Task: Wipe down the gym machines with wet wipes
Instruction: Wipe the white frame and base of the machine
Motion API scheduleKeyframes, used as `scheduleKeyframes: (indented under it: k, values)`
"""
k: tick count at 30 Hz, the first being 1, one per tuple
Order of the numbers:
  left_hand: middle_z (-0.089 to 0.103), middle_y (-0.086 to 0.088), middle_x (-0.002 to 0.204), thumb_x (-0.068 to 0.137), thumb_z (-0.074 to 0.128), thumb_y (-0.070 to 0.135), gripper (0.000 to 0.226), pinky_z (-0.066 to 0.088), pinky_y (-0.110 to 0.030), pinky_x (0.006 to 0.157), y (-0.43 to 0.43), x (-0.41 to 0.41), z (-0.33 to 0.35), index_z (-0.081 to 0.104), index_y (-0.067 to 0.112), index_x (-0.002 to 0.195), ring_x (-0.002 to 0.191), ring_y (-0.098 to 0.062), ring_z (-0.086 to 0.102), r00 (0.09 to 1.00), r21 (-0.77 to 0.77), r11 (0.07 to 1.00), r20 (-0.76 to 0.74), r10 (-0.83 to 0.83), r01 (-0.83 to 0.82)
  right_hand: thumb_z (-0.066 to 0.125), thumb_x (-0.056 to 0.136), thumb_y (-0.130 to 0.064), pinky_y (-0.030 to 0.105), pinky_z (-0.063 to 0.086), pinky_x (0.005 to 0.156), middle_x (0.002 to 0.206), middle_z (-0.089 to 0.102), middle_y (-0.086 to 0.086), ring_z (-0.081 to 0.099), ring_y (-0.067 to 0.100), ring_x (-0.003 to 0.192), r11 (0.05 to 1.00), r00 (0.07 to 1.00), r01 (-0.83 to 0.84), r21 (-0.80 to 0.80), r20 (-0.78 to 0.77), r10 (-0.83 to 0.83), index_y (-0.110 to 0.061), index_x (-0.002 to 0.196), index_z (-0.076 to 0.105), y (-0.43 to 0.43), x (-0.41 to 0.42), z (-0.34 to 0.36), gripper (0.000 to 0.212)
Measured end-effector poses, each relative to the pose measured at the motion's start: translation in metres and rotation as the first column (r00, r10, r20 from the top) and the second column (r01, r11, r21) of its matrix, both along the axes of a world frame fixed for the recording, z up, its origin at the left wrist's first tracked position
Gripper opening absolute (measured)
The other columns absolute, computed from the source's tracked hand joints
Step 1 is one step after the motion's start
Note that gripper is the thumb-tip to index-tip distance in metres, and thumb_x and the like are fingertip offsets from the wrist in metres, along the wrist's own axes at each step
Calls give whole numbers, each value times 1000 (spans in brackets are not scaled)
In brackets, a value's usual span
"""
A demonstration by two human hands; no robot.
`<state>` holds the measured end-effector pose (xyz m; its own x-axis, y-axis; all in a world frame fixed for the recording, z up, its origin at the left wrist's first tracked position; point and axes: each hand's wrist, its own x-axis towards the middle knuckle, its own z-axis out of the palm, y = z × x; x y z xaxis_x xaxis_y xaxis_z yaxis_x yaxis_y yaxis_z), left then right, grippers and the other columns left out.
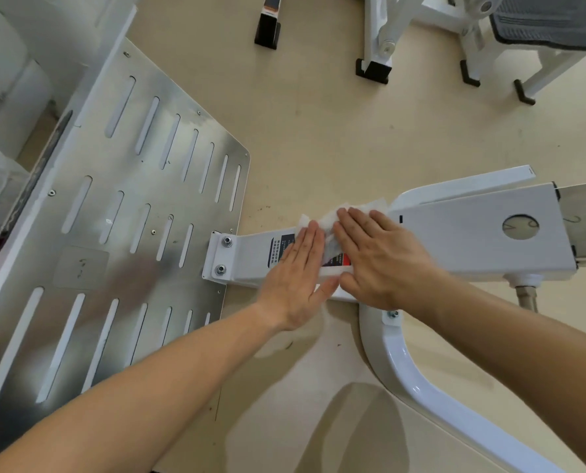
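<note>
Both hands lay flat on the white frame beam (pixel 250 254) of a leg-press style machine, with the wet wipe (pixel 322 221) spread on top of the beam beneath them. The left hand (pixel 298 278) had its fingers straight and pressed together, palm down on the end of the wipe nearer the beam's bolted bracket (pixel 221 256). The right hand (pixel 380 261), equally flat with fingers slightly spread, pressed on the end nearer the white carriage housing (pixel 482 230) that rides on the beam. Neither hand pinched the wipe. In my judgement, the flat palms served to keep the whole sheet in contact with the painted surface. A warning label (pixel 281 249) on the beam lay partly under the wipe. The slotted metal footplate (pixel 131 216) stood at the beam's bracket end.
</note>
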<state>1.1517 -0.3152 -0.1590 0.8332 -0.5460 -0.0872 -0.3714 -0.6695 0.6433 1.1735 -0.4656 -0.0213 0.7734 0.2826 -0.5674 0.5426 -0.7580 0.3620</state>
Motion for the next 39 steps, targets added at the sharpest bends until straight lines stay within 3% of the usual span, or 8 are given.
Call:
scheduleKeyframes:
  k: [6, 10, 14, 18, 24, 31, 34, 39]
  values:
    - [-35, -4, 160, 96, 7, 65, 85, -8, -34, 125, 53, -28, -11, -24, 10, 154, 147, -12, -31, 988, 151, 976, -29, -152, 154, -23, 71, -49, 47, -10, 123, 157, -32, 17, -25, 31, 149, 991, 981, -135, 18, -138, 136, -6, 153, -20, 12, -54, -8, 92]
    - [-32, -4, 161, 91, 3, 71, 90, -7, -33, 125, 56, -20, -29, -24, 11, 153, 148, -10, -29, 993, 119, 990, -90, -71, 82, -16, 78, -56, 44, -10, 123, 162, -25, 12, -19, 26, 152, 995, 990, -100, 6, -102, 100, -9, 156, -16, 37, -21, -31, 91]
    - [-29, -6, 162, 89, 7, 76, 97, -3, -33, 125, 78, 5, -66, -25, 10, 153, 149, -10, -26, 998, 181, 982, -52, -33, 42, 3, 94, -64, 42, -5, 125, 165, -20, 10, -17, 24, 153, 993, 988, -102, -65, -121, 93, -10, 157, -15, 67, 17, -67, 84]
    - [-27, -9, 163, 85, 8, 84, 106, -6, -31, 125, 86, 8, -90, -27, 9, 151, 151, -14, -24, 998, 172, 985, -54, 38, -28, 4, 94, -70, 43, -3, 125, 164, -21, 11, -17, 24, 153, 988, 986, -115, -101, -132, 101, -9, 156, -16, 79, 21, -85, 90]
    - [-32, -13, 159, 83, 2, 82, 107, -16, -27, 121, 98, -39, -81, -22, 3, 152, 148, -17, -30, 996, 230, 973, -83, -12, 31, 15, 96, -57, 45, -4, 125, 162, -25, 14, -21, 27, 152, 969, 962, -238, -60, -151, 227, -7, 154, -19, 69, -30, -77, 84]
    - [-25, -12, 163, 87, 32, 75, 112, -7, -32, 124, 82, -2, -82, -20, 2, 153, 151, -17, -22, 975, 226, 969, -175, 137, -95, 17, 94, -68, 42, -2, 125, 167, -13, 9, -11, 22, 154, 989, 988, -117, -95, -108, 106, -11, 159, -8, 95, 25, -106, 90]
    - [-25, -12, 163, 84, 30, 78, 114, -1, -37, 126, 86, -10, -74, -21, 3, 153, 151, -17, -22, 979, 253, 966, -181, 91, -43, 17, 93, -71, 44, -1, 125, 166, -15, 12, -11, 26, 154, 982, 985, -154, -105, -93, 145, -8, 158, -10, 89, 12, -99, 94]
    - [-36, -9, 159, 91, 33, 74, 108, -2, -34, 125, 74, -23, -17, -28, 8, 151, 149, -16, -28, 963, 281, 940, -240, -124, 191, 16, 99, -59, 47, -5, 125, 162, -24, 18, -19, 31, 152, 986, 993, -119, -121, -21, 117, -3, 153, -20, 48, -35, -54, 86]
